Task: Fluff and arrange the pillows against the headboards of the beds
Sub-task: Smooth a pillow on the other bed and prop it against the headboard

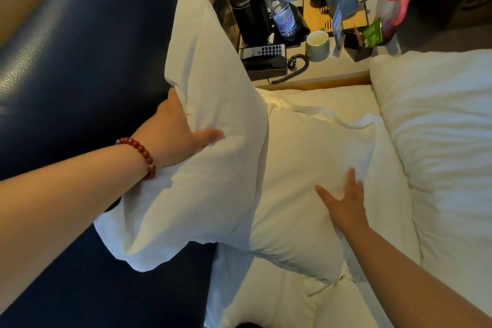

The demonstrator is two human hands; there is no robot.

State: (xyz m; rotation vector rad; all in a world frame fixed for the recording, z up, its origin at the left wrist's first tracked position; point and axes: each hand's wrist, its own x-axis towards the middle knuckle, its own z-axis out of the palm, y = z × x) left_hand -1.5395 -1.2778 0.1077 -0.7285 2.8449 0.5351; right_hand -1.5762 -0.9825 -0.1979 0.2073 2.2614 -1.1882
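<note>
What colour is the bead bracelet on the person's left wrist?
The bracelet is dark red, made of glossy round beads. The head view, the only one, shows it.

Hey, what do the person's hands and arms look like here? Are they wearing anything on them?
The left hand and right hand are both ungloved, with no sleeves in view. The left wrist wears a bracelet of round dark red beads with one pale bead near the end. Nothing is worn on the right wrist.
</note>
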